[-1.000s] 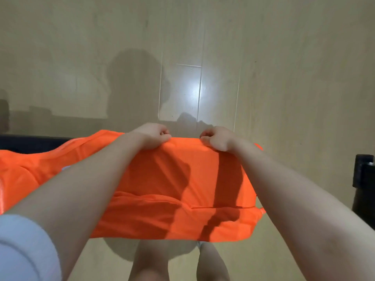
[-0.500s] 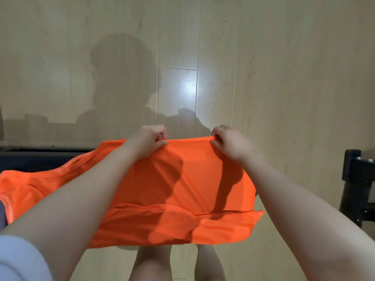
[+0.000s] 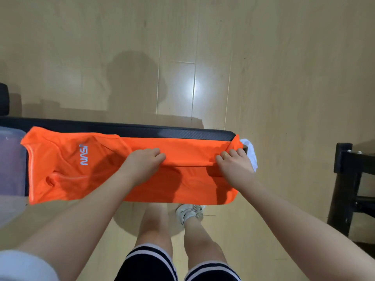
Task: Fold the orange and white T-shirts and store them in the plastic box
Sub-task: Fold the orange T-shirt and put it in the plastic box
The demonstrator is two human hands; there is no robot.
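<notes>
The orange T-shirt (image 3: 178, 149) lies lengthwise along a narrow black padded bench (image 3: 162, 130), a white logo showing near its left end. My left hand (image 3: 142, 165) pinches a fold of the fabric at the shirt's middle. My right hand (image 3: 235, 165), a ring on one finger, grips the same fold near the shirt's right end. A bit of the white T-shirt (image 3: 250, 153) shows from under the orange one at the bench's right end. The clear plastic box (image 3: 10, 159) sits at the left edge, partly under the orange shirt's left end.
Pale wood floor (image 3: 284, 78) surrounds the bench. A black metal frame (image 3: 349, 189) stands at the right. My legs and a white shoe (image 3: 188, 213) are just below the bench's near edge. A dark object (image 3: 4, 102) shows at the far left.
The orange shirt, held up in the air before, now lies on the bench. Both hands came down with it and still grip its fabric. The view tilted down, showing bench, box and legs.
</notes>
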